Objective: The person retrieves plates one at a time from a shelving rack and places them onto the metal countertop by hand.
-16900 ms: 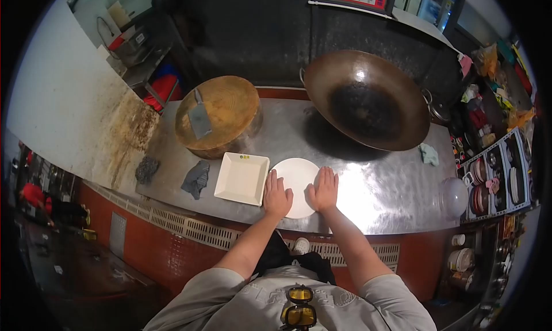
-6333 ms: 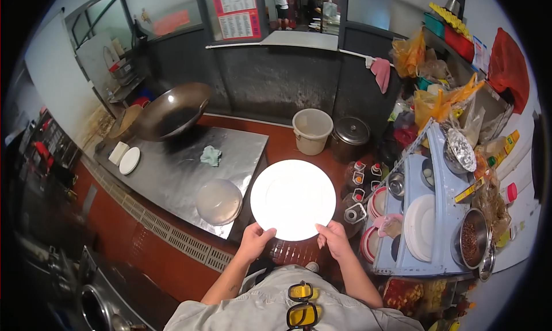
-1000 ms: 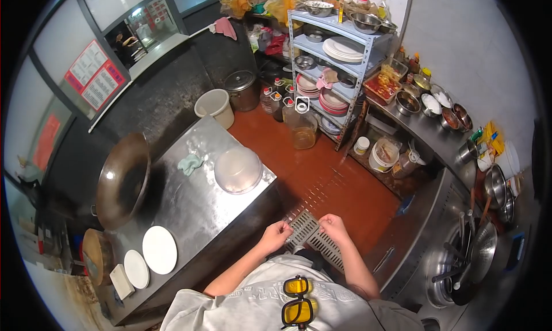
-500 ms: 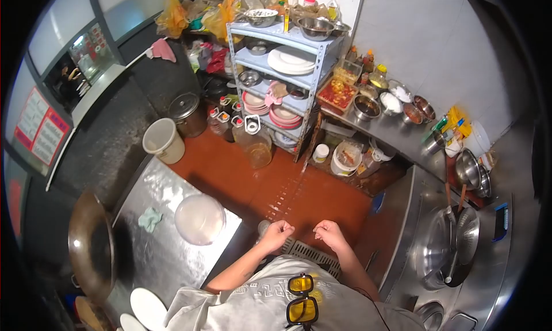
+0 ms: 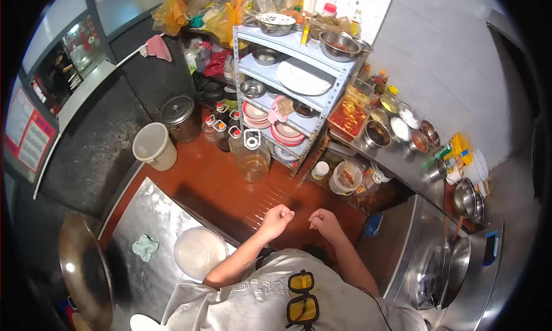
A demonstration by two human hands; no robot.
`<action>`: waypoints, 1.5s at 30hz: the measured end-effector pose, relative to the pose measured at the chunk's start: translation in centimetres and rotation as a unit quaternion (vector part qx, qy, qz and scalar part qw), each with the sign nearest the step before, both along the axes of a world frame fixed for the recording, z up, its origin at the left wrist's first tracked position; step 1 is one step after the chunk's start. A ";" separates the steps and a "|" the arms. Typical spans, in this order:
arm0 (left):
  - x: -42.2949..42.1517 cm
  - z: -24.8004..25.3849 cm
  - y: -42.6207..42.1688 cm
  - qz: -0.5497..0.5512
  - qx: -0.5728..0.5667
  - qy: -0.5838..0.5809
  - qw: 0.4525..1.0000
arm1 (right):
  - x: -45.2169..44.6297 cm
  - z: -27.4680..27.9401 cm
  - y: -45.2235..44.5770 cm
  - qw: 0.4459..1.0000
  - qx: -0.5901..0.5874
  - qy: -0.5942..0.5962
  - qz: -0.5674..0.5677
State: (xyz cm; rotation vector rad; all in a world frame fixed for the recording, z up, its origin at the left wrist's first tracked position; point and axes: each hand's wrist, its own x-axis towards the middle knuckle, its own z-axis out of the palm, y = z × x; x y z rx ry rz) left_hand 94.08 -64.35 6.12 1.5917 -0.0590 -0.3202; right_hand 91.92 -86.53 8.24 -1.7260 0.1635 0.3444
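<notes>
My left hand [image 5: 277, 218] is held out in front of my body with the fingers curled together. Level with it, my right hand [image 5: 324, 220] hangs in the air, its fingers also bent in a loose pinch. A gap separates the two hands, and I see nothing in either. Below them lies the red-brown floor [image 5: 221, 200]. To the left, a round whitish tub [image 5: 200, 251] rests on the steel table [image 5: 129, 216], close to my left forearm. A pale green cloth [image 5: 145, 247] lies on the same table.
Ahead stands a blue-grey shelf rack [image 5: 270, 35] with plates and bowls. A large clear jug [image 5: 251, 158] and a white bucket [image 5: 155, 147] are on the floor. Sauce bowls line the right counter [image 5: 397, 153]. A big wok [image 5: 86, 268] is at left, a steel stove unit [image 5: 397, 239] at right.
The view has moved forward: rack and jug appear nearer, while table, tub and wok have shifted downward. The floor grate has left sight. Both hands keep nearly the same pose.
</notes>
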 end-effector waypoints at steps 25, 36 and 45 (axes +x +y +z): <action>24.6 1.5 1.8 0.216 0.011 0.030 0.976 | 34.5 3.3 1.8 0.976 0.218 0.004 0.020; 37.5 5.3 -2.4 0.162 0.008 0.023 0.987 | 45.6 6.5 -2.1 0.894 0.430 -0.012 -0.125; 45.7 6.5 -1.2 0.101 0.000 0.010 0.995 | 49.0 5.8 -1.9 0.860 0.484 0.009 -0.161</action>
